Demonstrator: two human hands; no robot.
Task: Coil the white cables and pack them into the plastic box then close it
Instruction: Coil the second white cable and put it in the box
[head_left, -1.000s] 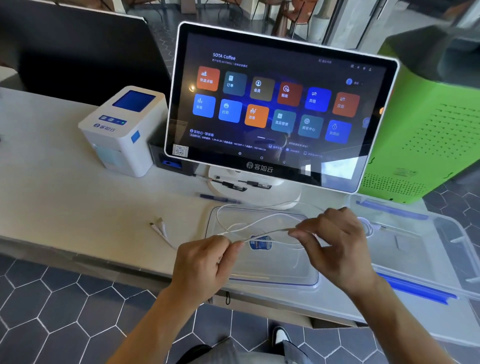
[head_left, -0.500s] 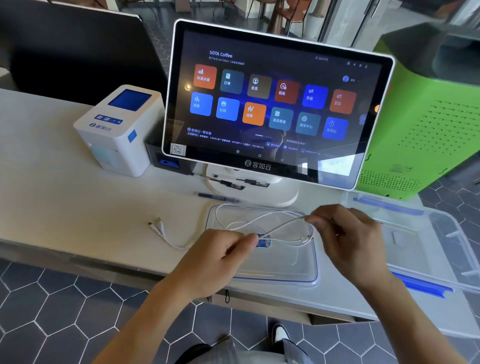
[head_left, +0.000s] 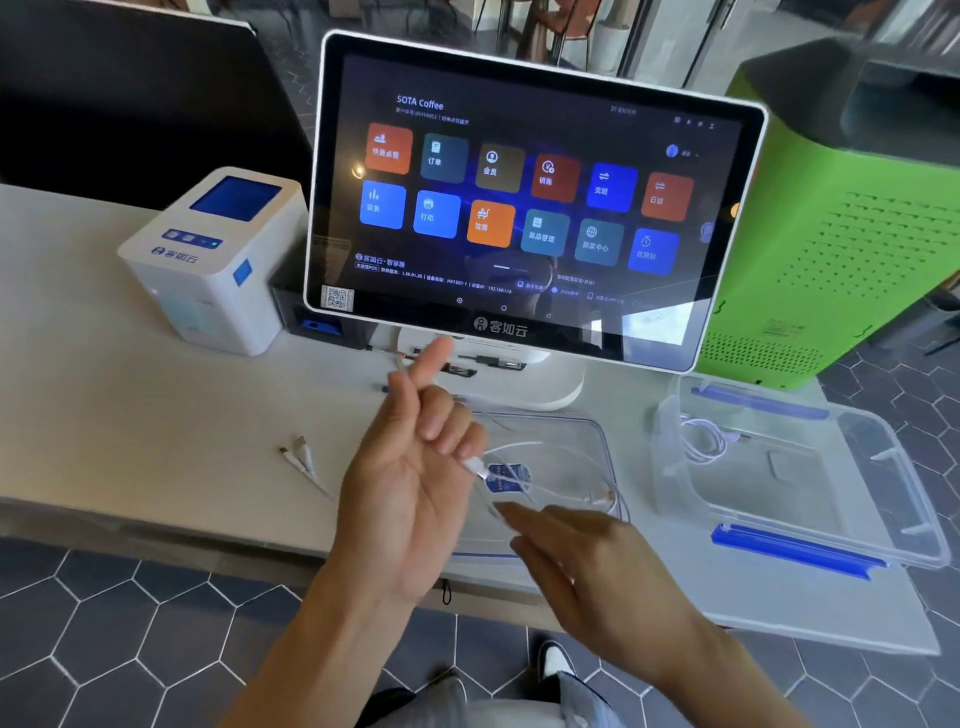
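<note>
Head view. The left hand (head_left: 410, 483) is raised palm-up over the counter (head_left: 104, 415), index finger extended, the other fingers curled on a white cable (head_left: 550, 488). The cable's plug sticks out from those fingers, pointing right and slightly down; the cord's long axis runs left to right above the clear lid (head_left: 597, 441) and loops back at its right end. The right hand (head_left: 587, 561) is held low, fingers straight and blurred; whether the cord is pinched cannot be told. A second coiled cable (head_left: 701, 441) lies in the plastic box (head_left: 883, 467), at its left end. Loose cable ends (head_left: 301, 457) rest on the counter, left.

Half a second earlier both hands pinched the cord stretched between them; since then the left has turned up and the right has dropped.
</note>
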